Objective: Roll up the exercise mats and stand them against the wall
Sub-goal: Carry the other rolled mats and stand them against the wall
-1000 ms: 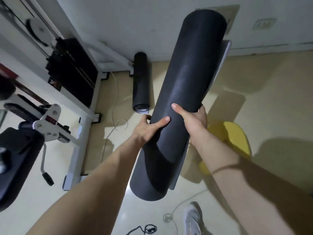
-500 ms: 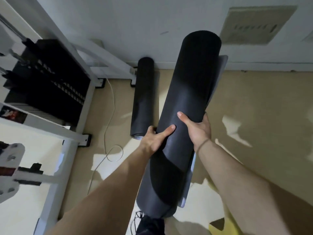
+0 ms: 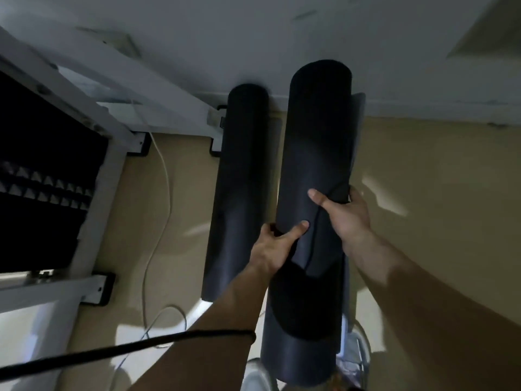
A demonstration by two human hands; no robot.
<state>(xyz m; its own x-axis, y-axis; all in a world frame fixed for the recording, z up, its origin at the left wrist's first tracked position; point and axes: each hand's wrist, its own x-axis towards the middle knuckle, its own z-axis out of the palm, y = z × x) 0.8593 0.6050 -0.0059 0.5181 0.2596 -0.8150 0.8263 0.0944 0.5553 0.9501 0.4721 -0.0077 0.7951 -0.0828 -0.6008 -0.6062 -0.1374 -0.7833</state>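
Wall: a pale grey-white wall (image 3: 253, 29) fills the top of the view, scuffed, with a beige panel (image 3: 485, 32) at its upper right.
Baseboard: a light strip (image 3: 423, 111) runs where wall meets floor.
Floor: smooth beige floor (image 3: 451, 249), mostly in shadow, with a bright patch of light (image 3: 386, 198).
Equipment: at left, the white metal frame (image 3: 95, 221) of a weight machine stands on black feet (image 3: 98, 289), with a dark weight stack (image 3: 42, 179) inside it.
Cables: a white cable (image 3: 166, 176) trails over the floor beside the frame; a black cord (image 3: 84, 355) crosses the lower left.
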